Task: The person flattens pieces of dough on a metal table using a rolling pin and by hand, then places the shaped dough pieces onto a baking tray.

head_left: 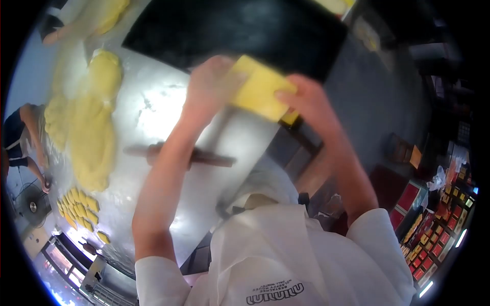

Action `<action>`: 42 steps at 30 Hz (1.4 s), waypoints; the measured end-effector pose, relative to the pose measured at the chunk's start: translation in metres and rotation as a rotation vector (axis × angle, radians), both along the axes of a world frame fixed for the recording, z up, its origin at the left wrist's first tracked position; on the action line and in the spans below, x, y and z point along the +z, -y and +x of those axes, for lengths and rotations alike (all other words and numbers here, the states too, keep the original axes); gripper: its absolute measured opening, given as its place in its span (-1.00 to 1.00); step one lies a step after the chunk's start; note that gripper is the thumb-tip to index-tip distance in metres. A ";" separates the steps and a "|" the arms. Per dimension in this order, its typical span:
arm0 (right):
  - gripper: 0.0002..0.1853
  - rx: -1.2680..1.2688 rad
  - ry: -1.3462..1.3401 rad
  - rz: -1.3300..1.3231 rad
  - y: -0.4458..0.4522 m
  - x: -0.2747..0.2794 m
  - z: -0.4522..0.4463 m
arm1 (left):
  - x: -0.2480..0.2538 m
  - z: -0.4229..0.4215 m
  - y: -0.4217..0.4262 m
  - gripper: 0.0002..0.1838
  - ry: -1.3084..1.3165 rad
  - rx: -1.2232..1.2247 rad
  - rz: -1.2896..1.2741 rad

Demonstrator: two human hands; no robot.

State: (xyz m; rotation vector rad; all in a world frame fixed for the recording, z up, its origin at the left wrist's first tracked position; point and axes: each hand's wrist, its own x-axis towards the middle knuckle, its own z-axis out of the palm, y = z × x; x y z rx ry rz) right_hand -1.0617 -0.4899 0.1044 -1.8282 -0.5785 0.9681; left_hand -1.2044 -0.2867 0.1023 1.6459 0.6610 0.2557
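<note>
A flat, roughly rectangular yellow sheet (263,89) is stretched between my two hands, above the edge of a black tray (240,35). My left hand (214,84), somewhat blurred, grips the sheet's left end. At the right end, my right hand (301,99) pinches it, thumb on top. A small yellow piece (290,118) shows just below the right hand. Under my left forearm, a wooden rolling pin (212,158) lies on the shiny metal table (138,122).
Large yellow dough masses (92,137) lie on the table's left side, with several small yellow pieces (79,206) below them. A person (23,130) is at the far left, and another person's arm (56,34) reaches in at the upper left. Shelves of boxes (434,234) stand at the right.
</note>
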 end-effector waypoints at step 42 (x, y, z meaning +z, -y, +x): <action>-0.84 0.809 0.885 -0.626 -0.014 -0.029 0.184 | -0.073 0.135 0.041 -0.63 -0.182 -0.085 0.392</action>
